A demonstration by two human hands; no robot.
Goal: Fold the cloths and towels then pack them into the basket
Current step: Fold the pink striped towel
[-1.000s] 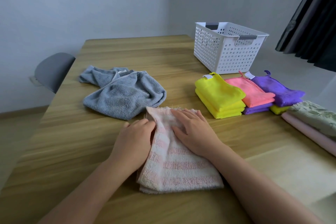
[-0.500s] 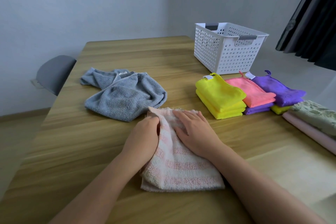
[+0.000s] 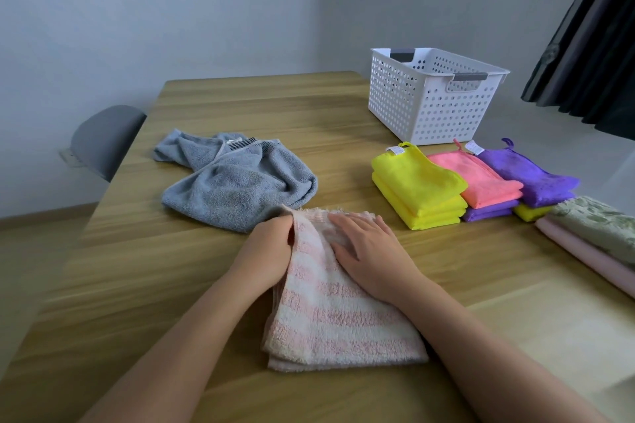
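Right hand (image 3: 371, 251) flat on striped towel (image 3: 336, 319); wooden table (image 3: 240, 96), grey walls (image 3: 171, 10).

Wooden table (image 3: 223, 285), grey chair (image 3: 103, 137) at its left edge, dark curtain (image 3: 591, 55) far right, pale wall (image 3: 171, 10)

- No word, number or brand is clear enough to read in this view.
- A small white tag (image 3: 395, 150) lies on the far corner of the top yellow cloth (image 3: 417, 175); any print on it is too small to make out.
- A second tag (image 3: 473, 147), also white, lies at the far edge of the pink cloth (image 3: 477, 178); it shows only faint marks, not legible.
- The grey towel (image 3: 237, 189) carries a pale label (image 3: 233, 141) beside its dark striped band; no letters can be told on it.
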